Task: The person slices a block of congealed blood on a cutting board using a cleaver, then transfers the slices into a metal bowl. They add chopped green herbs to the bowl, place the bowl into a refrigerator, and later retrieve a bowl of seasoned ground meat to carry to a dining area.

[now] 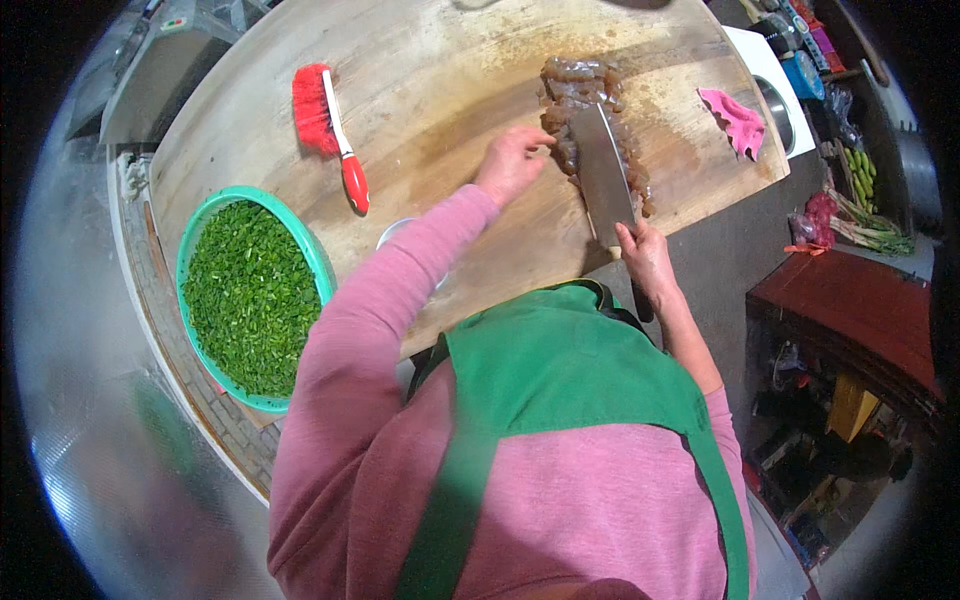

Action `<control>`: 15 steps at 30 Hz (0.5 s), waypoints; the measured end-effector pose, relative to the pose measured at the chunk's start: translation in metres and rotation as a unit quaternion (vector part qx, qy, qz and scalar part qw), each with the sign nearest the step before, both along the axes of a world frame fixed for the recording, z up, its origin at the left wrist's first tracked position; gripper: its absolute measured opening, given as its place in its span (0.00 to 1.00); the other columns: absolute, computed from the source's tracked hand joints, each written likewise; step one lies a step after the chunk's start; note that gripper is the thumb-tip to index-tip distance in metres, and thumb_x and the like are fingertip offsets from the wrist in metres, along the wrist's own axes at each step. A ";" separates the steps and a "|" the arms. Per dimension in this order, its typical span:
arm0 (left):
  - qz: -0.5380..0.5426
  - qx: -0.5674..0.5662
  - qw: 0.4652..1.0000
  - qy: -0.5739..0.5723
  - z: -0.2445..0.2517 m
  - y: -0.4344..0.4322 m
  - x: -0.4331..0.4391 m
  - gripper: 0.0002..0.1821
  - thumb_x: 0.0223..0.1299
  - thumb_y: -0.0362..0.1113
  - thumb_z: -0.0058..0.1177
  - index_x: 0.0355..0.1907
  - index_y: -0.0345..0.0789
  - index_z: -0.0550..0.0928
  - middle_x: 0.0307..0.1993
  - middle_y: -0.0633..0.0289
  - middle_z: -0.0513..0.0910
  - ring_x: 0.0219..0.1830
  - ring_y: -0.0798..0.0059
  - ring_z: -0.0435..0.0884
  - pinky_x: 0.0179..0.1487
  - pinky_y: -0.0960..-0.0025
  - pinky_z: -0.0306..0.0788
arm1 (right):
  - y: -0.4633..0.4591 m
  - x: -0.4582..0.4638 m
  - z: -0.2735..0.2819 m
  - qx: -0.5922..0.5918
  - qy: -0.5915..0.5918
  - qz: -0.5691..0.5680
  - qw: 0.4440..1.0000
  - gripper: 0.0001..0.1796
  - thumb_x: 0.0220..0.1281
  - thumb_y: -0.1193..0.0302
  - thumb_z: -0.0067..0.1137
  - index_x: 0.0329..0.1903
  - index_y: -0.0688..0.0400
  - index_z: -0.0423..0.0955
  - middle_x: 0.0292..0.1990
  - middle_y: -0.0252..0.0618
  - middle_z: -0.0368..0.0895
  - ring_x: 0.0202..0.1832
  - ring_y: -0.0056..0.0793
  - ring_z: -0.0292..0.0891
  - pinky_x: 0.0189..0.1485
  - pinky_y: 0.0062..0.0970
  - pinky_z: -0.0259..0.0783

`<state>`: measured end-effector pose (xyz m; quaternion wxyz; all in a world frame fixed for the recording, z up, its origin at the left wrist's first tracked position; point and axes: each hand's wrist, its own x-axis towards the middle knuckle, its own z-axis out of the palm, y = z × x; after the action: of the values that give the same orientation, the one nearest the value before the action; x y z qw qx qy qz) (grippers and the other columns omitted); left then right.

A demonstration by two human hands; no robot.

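Note:
A row of translucent brown, jelly-like cut pieces point(577, 71) lies on the wooden board point(442, 97). My right hand point(646, 259) grips a cleaver point(600, 169) by its handle near the board's front edge. The broad blade lies across the pieces, its far end pointing away from me, and covers some of them. Beside the row's left side, my left hand point(516, 161) is bent with thumb and forefinger apart and nothing between them. Its fingertips are close to the pieces; whether they touch is unclear.
At left stands a green basin point(326, 281) of chopped green leaves point(251, 300). A red-bristled brush point(319, 112) lies farther back. My left sleeve partly hides a white bowl point(393, 229). A pink cloth point(735, 124) lies at right, and a dark red cabinet point(840, 307) stands beyond the board.

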<state>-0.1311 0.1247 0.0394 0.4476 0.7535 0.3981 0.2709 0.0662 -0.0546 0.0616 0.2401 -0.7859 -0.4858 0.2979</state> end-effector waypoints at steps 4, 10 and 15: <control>-0.086 0.127 0.987 0.056 -0.009 -0.013 0.025 0.23 0.48 0.31 0.60 0.51 0.33 0.78 0.57 0.52 0.72 0.59 0.54 0.70 0.64 0.61 0.64 | 0.002 0.005 0.005 -0.044 0.018 -0.006 0.999 0.14 0.63 0.65 0.55 0.38 0.65 0.75 0.28 0.57 0.79 0.31 0.50 0.79 0.33 0.40 0.73; -0.103 0.201 0.967 0.115 -0.018 -0.020 0.027 0.22 0.49 0.32 0.60 0.49 0.30 0.77 0.55 0.52 0.73 0.58 0.53 0.70 0.63 0.60 0.65 | -0.010 0.007 0.032 -0.058 0.076 -0.057 0.994 0.17 0.65 0.62 0.54 0.33 0.67 0.74 0.18 0.36 0.72 0.22 0.21 0.69 0.26 0.28 0.66; -0.066 0.135 0.989 0.012 -0.019 -0.019 0.024 0.20 0.50 0.28 0.57 0.49 0.32 0.78 0.53 0.52 0.75 0.55 0.57 0.74 0.60 0.62 0.68 | -0.020 0.007 0.055 -0.068 0.030 -0.064 0.995 0.15 0.66 0.63 0.53 0.40 0.65 0.75 0.28 0.54 0.80 0.30 0.43 0.79 0.33 0.37 0.71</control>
<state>-0.1071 0.1055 0.0203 0.3538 0.8349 0.3128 0.2827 0.0730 -0.0748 0.1170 0.2194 -0.8203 -0.4062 0.3376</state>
